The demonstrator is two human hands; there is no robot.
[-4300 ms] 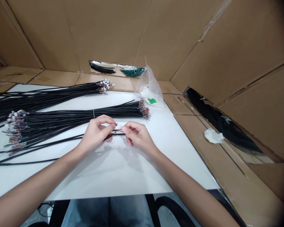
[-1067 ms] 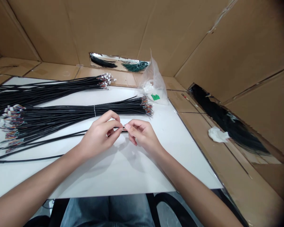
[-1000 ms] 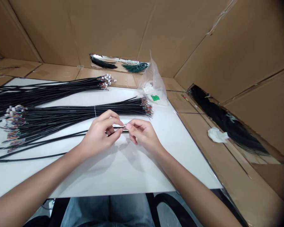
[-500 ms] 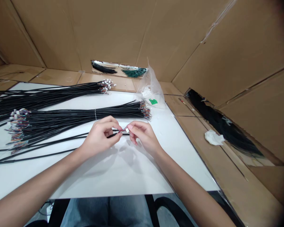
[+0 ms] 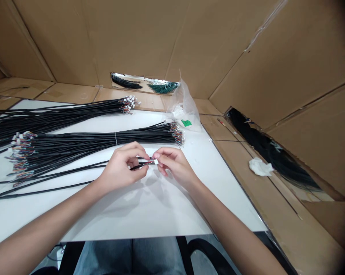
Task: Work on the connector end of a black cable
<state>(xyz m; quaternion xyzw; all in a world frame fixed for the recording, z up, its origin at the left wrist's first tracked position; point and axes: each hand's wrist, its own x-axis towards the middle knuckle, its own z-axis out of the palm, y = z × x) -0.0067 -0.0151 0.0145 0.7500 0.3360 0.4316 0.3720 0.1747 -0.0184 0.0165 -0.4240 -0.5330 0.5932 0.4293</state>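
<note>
While both hands met over the middle of the white table [image 5: 149,206], the left hand [image 5: 121,168] was pinched, thumb against forefinger, on the end of a single black cable [image 5: 75,170]. That cable ran from the pinch away to the left, lying on the table surface just near of the bundled stock. The right hand [image 5: 172,165] was closed, thumb and forefinger together, on a small white connector [image 5: 156,161] at the cable's tip. Short coloured wire ends showed between the two grips, and the fingertips of the two hands were almost touching. A second loose black cable [image 5: 40,190] lay on the table to the near left, apart from both hands. Just far of the hands lay the middle bundle of black cables [image 5: 83,139], tied with a thin band near its middle; its bare coloured ends pointed right and its connector-fitted ends fanned out at the left. Farther back lay the far bundle of black cables [image 5: 60,114], with white connectors at its right end. A clear plastic bag [image 5: 184,109] holding small white parts and a green label stood at the far right corner of the table. Cardboard walls [image 5: 189,42] enclosed the work area on the far and right sides. A crumpled white wad [image 5: 258,167] lay on the cardboard ledge to the right, well apart from the hands. Whether the connector was fully seated on the wires could not be told.
</note>
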